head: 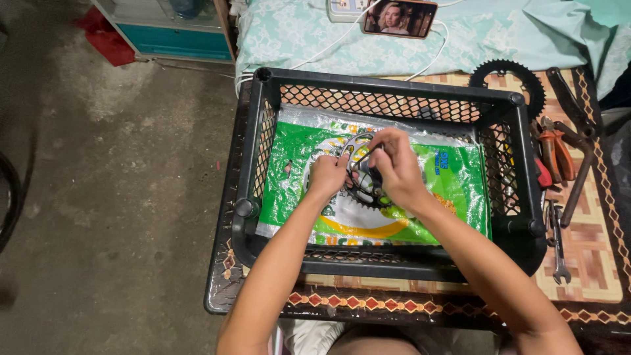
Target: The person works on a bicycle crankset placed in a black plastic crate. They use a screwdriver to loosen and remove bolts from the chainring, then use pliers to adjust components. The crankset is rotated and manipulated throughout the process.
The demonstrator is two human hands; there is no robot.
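Fingers [380, 146] of the right hand [394, 172] curl down over the upper rim of a toothed sprocket [363, 186], pinching it from the 1 o'clock side, while the left hand [327, 176] closes its fingers on the sprocket's rim at about 9 o'clock. Both hands have hold of the same ring, and neither is spread open; how tightly each one presses cannot be told. The sprocket sits just above a green and white plastic bag [453, 177] that lies flat across the bottom of a black mesh crate [253, 151], near the crate's middle. Part of the sprocket's teeth shows below the hands, at 6 o'clock.

The crate rests on a low table with a patterned top [591, 263]. At 3 o'clock from the crate, on the table, lie orange-handled pliers [557, 152], a long dark metal tool [582, 172] and a wrench [559, 253], close together. At 1 o'clock from the crate, a larger dark chainring [536, 82] lies on the table, partly hidden by the crate's far corner. At 12 o'clock, beyond the crate, a pale patterned cloth [289, 33] carries a phone [399, 18] with a lit screen and a white cable [328, 45]. Bare concrete floor [118, 197] spreads out at 9 o'clock.
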